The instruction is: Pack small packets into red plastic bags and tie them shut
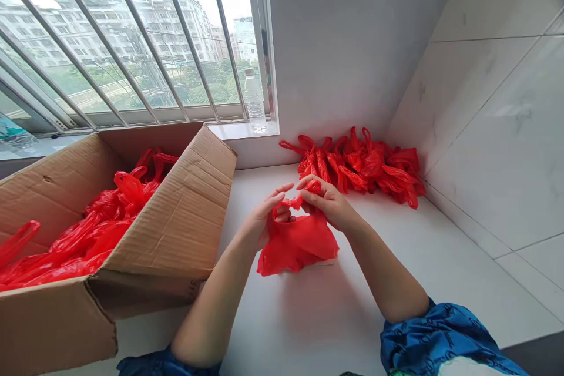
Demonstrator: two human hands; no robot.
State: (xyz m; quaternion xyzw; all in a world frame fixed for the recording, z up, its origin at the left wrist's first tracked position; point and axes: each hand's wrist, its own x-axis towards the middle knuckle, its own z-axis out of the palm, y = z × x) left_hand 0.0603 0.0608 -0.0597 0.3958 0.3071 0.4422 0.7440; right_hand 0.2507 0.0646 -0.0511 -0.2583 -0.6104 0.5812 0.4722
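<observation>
A red plastic bag [304, 244] stands on the white surface in front of me, its lower part bulging around contents I cannot see. My left hand [267, 214] is closed on one side of the bag's gathered top. On the other side, my right hand [325, 201] pinches the bag's upper end, with a bit of red plastic showing above the fingers. Just behind my hands lies a pile of red plastic bags [361, 161] with their handles sticking out.
At left stands an open cardboard box [176, 205] holding more red bags [110, 217]. A clear plastic bottle [254, 103] is on the sill of the barred window, and another bottle [15, 134] lies at far left. A tiled wall [497, 129] bounds the right side.
</observation>
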